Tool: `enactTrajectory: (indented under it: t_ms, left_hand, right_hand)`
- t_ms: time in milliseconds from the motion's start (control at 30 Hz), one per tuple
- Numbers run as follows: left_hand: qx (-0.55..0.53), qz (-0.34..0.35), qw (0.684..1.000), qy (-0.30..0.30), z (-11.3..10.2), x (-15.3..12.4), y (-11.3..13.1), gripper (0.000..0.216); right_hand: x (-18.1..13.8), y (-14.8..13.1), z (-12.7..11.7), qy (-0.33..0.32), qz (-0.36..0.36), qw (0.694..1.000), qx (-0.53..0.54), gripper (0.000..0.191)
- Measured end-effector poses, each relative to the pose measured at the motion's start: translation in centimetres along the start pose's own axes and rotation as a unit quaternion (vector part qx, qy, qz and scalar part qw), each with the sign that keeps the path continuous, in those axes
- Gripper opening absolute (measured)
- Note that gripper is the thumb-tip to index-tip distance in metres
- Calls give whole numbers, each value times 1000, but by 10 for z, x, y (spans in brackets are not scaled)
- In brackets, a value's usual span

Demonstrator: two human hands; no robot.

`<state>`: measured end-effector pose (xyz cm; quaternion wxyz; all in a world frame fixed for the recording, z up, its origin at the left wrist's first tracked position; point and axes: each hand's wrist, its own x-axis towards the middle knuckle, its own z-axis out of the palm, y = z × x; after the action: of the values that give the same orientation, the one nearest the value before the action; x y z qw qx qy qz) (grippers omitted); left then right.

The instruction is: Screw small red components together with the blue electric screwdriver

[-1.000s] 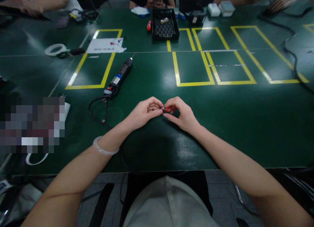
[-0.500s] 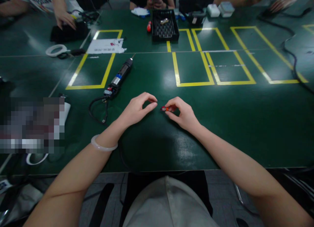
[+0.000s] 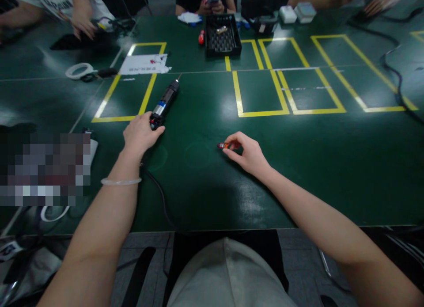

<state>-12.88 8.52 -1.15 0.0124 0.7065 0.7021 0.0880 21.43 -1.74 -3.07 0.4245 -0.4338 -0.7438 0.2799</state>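
Note:
My right hand (image 3: 245, 153) rests on the green table (image 3: 324, 165) and pinches a small red and silver part (image 3: 222, 145) between thumb and fingertips. My left hand (image 3: 140, 133) lies at the near end of the black electric screwdriver (image 3: 164, 101), fingers curled over its cable end. The screwdriver has a blue and silver band and lies flat, tip pointing away from me. Its black cable (image 3: 159, 192) runs back under my left forearm toward the table edge.
A black parts tray (image 3: 222, 35) stands at the far centre. Yellow taped rectangles (image 3: 260, 92) mark the table. A white paper (image 3: 144, 64) and a white ring with a cable (image 3: 77, 70) lie far left. Other people's hands work along the far edge. Another cable (image 3: 395, 81) crosses the right side.
My left hand let go of the small part, swung left and landed on the screwdriver's near end. My right hand stayed put, still pinching the part.

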Motion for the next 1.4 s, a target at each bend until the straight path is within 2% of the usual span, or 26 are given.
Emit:
enactTrajectory:
  t_ms: [100, 200, 467, 733, 967, 1133, 1400]
  left_hand:
    - [-18, 11, 1000, 22, 2, -3, 8, 61]
    - [-46, 53, 997, 32, 3, -9, 19, 66]
    - [44, 133, 990, -6, 0, -39, 81, 59]
    - [29, 226, 973, -39, -2, -72, 125, 55]
    - [16, 277, 960, -40, 1, -85, 136, 55]
    - [14, 286, 957, -44, 0, -87, 139, 56]
    - [-22, 287, 957, -34, 3, -87, 139, 54]
  right_hand:
    - [1, 2, 1, -2, 26, 999, 30, 10]
    - [1, 4, 2, -1, 30, 999, 39, 10]
    - [1, 6, 6, -9, 41, 997, 58, 12]
    - [0, 3, 7, -17, -1, 999, 27, 5]
    - [-1, 4, 12, -32, -14, 999, -25, 7]
    - [-1, 0, 17, -53, -1, 997, -55, 9]
    - [-3, 4, 17, -37, -16, 998, -55, 7]
